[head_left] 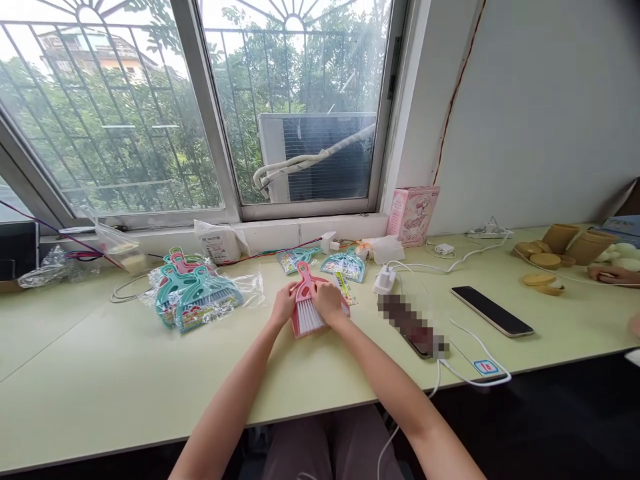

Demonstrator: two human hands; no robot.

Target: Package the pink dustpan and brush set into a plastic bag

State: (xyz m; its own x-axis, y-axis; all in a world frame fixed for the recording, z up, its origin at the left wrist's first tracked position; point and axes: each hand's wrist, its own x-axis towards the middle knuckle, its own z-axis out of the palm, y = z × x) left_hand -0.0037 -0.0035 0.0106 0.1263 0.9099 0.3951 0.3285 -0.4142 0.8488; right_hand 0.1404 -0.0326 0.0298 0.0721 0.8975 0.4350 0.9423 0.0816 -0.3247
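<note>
A small pink dustpan [301, 331] with a matching hand brush [309, 316] lies at the middle of the table. White bristles point toward me, and the pink handles point toward the window. My left hand [283, 304] grips the set's left edge. My right hand [329, 301] closes over its right side, hiding part of the brush. Just beyond my right hand is a yellow-green printed card [345, 288]. To the left sits a pile of teal and pink dustpan-and-brush sets [203, 300], some in clear plastic. Two more teal sets, one of them a fan-shaped set [344, 265], lie by the windowsill.
On the right are a white charger [384, 280], a blurred-out phone [415, 327], a dark-screened phone [493, 311] and a white cable [480, 343] hanging over the edge. A pink box [413, 217] stands at the wall. Another person's hand [613, 275] rests near tan cup-like pieces [560, 238].
</note>
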